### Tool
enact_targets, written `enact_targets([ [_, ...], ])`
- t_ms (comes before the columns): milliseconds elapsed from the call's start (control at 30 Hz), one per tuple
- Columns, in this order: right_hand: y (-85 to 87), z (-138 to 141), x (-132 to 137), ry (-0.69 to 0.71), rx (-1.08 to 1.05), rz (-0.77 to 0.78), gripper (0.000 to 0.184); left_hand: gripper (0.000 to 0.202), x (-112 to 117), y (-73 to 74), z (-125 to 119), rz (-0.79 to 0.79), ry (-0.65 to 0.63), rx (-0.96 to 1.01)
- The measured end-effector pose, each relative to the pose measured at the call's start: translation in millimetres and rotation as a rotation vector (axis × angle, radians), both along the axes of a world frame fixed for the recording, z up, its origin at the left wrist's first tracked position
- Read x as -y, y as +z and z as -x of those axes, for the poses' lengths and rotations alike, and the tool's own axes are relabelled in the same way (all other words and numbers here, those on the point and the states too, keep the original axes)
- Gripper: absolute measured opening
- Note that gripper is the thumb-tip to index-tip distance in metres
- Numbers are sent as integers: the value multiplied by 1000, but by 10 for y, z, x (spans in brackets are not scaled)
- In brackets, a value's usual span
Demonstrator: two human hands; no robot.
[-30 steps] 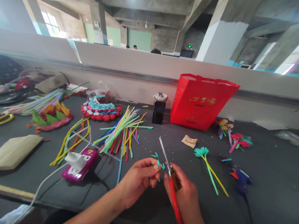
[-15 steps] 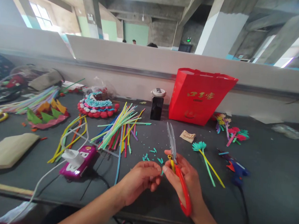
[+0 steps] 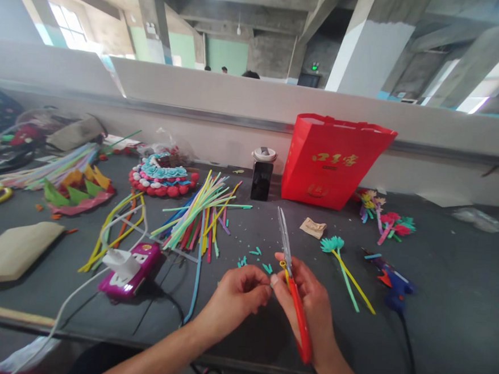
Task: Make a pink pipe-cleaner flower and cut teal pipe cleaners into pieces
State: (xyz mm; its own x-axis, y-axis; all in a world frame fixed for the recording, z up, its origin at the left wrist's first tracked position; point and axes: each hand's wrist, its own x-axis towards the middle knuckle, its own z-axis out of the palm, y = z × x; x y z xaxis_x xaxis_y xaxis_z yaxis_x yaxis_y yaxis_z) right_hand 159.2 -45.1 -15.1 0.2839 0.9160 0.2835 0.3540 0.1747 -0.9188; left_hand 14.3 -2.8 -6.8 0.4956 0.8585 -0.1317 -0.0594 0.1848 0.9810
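Note:
My right hand is wrapped around red-handled scissors, their blades pointing up and away, nearly together. Tucked beside the scissors in the same hand is a short rolled yellow piece. My left hand has its thumb and fingertips pinched together, meeting the right thumb tip; whatever lies between them is too small and hidden to name. Just beyond the hands, small teal clippings are scattered on the dark table. To the right lies a teal flower with green and yellow stems.
A blue glue gun with a cable lies at the right. Colourful sticks are piled left of centre, near a purple power strip. A red bag and a phone stand at the back.
The scissors have tilted slightly, their handles shifting left in my right hand. My left hand has risen a little, and the teal bit seen between the hands is hidden now.

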Motion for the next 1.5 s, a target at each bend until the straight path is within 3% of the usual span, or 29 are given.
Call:
enact_targets([
  [200,-180,-53,25,-30,345,-137,39,18,-48,118,68,174,129,306],
  [367,-244,-13,64,56,500,-140,46,16,-58,144,85,208,126,424],
  [700,-316,27,72,59,540,-123,49,13,-44,127,79,211,162,460],
  [1233,-355,55,56,27,476,-186,37,17,-52,144,84,232,163,447],
  [1500,-314,39,59,21,439,-128,30,17,-57,133,98,228,167,432],
])
